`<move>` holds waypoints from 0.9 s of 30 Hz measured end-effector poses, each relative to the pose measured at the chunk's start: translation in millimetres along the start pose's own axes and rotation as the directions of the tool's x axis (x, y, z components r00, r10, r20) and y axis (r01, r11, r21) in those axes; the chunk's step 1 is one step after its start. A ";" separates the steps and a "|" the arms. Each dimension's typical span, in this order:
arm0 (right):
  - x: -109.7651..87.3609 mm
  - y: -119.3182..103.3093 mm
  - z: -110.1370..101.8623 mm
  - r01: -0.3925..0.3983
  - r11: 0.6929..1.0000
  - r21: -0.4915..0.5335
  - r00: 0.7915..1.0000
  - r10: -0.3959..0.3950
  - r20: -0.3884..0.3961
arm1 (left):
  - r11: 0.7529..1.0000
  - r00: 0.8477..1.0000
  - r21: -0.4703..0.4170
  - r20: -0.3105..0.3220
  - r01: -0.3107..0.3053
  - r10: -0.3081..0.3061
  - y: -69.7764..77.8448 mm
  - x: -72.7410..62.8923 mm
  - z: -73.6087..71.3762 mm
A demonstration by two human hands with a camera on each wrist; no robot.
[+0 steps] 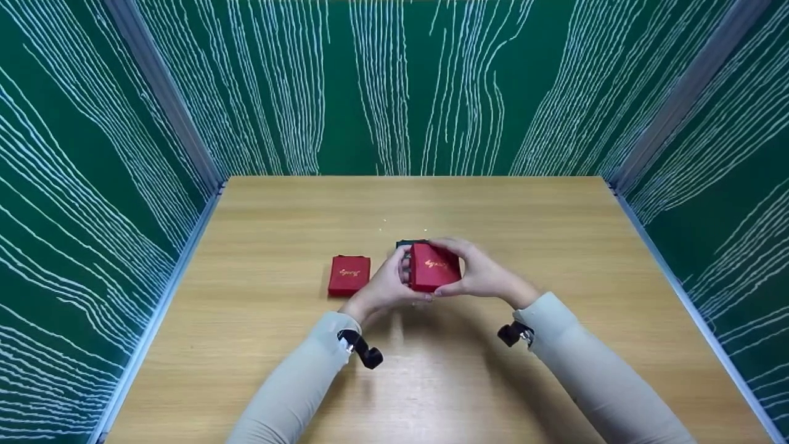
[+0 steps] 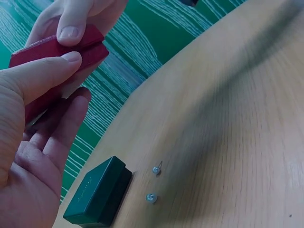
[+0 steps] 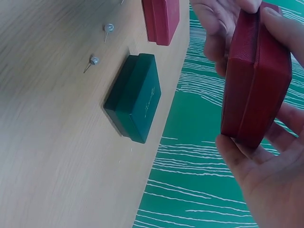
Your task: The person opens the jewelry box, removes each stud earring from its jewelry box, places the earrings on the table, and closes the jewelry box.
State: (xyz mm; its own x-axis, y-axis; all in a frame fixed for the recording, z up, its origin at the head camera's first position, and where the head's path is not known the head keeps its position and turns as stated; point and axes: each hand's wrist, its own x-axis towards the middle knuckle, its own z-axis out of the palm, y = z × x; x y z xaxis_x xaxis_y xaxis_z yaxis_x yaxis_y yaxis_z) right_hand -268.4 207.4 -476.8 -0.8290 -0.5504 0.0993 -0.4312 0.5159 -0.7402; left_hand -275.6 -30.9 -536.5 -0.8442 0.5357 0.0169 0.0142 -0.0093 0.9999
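Note:
A small red jewellery box (image 1: 434, 269) with gold script on its lid is held up over the table by both hands. The left hand (image 1: 387, 282) grips its left side, thumb along the near edge. On the opposite side the right hand (image 1: 488, 275) grips it between thumb and fingers. In the right wrist view, the lid of this red box (image 3: 256, 76) meets the base along a seam. A second red box (image 1: 349, 275) lies on the table left of the hands. Behind the held box, a dark green box (image 1: 409, 242) is partly hidden; the left wrist view shows this green box (image 2: 95, 194) closed.
Small stud earrings with clear round heads lie on the wooden table (image 1: 271, 246), among them one stud (image 2: 151, 197) near the green box and another stud (image 2: 156, 170) beside it. Green walls (image 1: 339, 92) with white wavy lines enclose the table's back and sides.

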 end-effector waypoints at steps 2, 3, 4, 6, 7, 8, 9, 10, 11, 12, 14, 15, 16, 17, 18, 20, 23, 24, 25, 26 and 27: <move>-0.5 0.7 0.4 0.007 1.000 -0.006 1.000 -0.007 -0.002 | 1.000 1.000 0.017 -0.006 0.010 -0.009 -1.2 -0.5 -0.6; -0.6 0.9 0.7 0.009 1.000 -0.005 1.000 -0.009 -0.003 | 1.000 1.000 0.025 -0.008 0.012 -0.012 -1.9 -0.5 -1.1; -0.7 0.9 0.9 0.010 1.000 -0.003 1.000 -0.010 -0.003 | 0.999 1.000 0.032 -0.008 0.011 -0.011 -2.5 -0.4 -1.5; -0.8 0.8 1.0 0.010 1.000 -0.002 1.000 -0.010 -0.004 | 0.999 1.000 0.035 -0.006 0.008 -0.008 -3.0 -0.6 -2.1; -0.8 0.5 1.0 0.009 1.000 -0.002 1.000 -0.009 -0.005 | 0.999 1.000 0.035 -0.006 0.005 -0.005 -3.1 -0.7 -2.4; -0.5 0.5 1.0 0.010 1.000 -0.003 1.000 -0.010 -0.007 | 1.000 1.000 0.030 -0.005 0.002 -0.002 -3.2 -0.7 -2.5; -0.1 0.0 0.9 0.012 1.000 -0.004 1.000 -0.012 -0.010 | 1.000 1.000 0.022 -0.005 0.000 0.000 -3.1 -0.7 -2.6; 0.2 -0.4 0.7 0.013 1.000 -0.009 1.000 -0.013 -0.013 | 1.000 1.000 0.013 -0.005 -0.003 0.003 -3.0 -0.8 -2.5; 0.6 -0.7 0.6 0.015 1.000 -0.014 1.000 -0.016 -0.018 | 1.000 1.000 0.004 -0.006 -0.006 0.006 -3.0 -0.7 -2.3; 1.0 -0.9 0.5 0.018 1.000 -0.018 1.000 -0.018 -0.023 | 1.000 1.000 -0.003 -0.007 -0.009 0.009 -3.1 -0.4 -2.1; 1.9 -0.8 0.1 0.025 0.999 -0.019 0.999 -0.026 -0.036 | 1.000 1.000 -0.022 -0.010 -0.014 0.014 -3.5 0.1 -1.6; 2.3 -1.3 -0.2 0.027 1.000 -0.014 0.999 -0.028 -0.042 | 1.000 1.000 -0.026 -0.011 -0.017 0.016 -3.8 0.1 -1.5; 2.6 -1.6 -0.7 0.030 1.000 -0.007 0.998 -0.030 -0.050 | 0.999 1.000 -0.028 -0.014 -0.017 0.017 -4.2 0.1 -1.6; 3.1 -1.8 -1.3 0.031 1.000 0.001 0.998 -0.031 -0.059 | 0.999 1.000 -0.031 -0.016 -0.018 0.018 -5.0 0.3 -2.1; 3.6 -2.3 -2.2 0.031 0.999 0.008 0.997 -0.030 -0.065 | 0.999 1.000 -0.035 -0.018 -0.018 0.017 -5.5 0.2 -2.5; 4.0 -3.6 -5.6 0.027 0.999 0.019 0.996 -0.026 -0.082 | 0.998 1.000 -0.058 -0.024 -0.011 0.010 -6.6 0.4 -3.1; 3.8 -5.2 -11.7 0.016 1.000 0.018 0.994 -0.014 -0.106 | 0.996 0.999 -0.084 -0.042 -0.011 0.007 -7.0 0.5 -3.8; 3.5 -5.6 -13.7 0.012 1.000 0.016 0.994 -0.010 -0.111 | 0.996 0.999 -0.089 -0.052 -0.008 0.004 -6.8 0.3 -3.6; 3.1 -5.6 -15.4 0.009 1.000 0.017 0.993 -0.007 -0.116 | 0.995 0.998 -0.096 -0.060 -0.004 -0.001 -6.7 0.1 -3.6; 2.5 -5.5 -16.8 0.007 1.000 0.018 0.993 -0.005 -0.118 | 0.996 0.998 -0.092 -0.070 -0.003 -0.003 -6.4 -0.2 -3.8; 2.1 -5.4 -18.1 0.005 1.000 0.020 0.993 -0.002 -0.119 | 0.996 0.997 -0.088 -0.080 -0.001 -0.006 -6.1 -0.6 -4.1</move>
State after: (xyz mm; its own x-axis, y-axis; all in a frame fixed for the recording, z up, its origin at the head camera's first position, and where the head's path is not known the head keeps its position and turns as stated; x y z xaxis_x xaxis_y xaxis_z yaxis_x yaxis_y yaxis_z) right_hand -274.2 215.3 -460.5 -0.8646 -0.4693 0.1795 -0.4279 0.5004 -0.7527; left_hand -277.4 -34.6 -542.6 -0.8844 0.4666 0.0110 -0.0322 -0.0846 0.9959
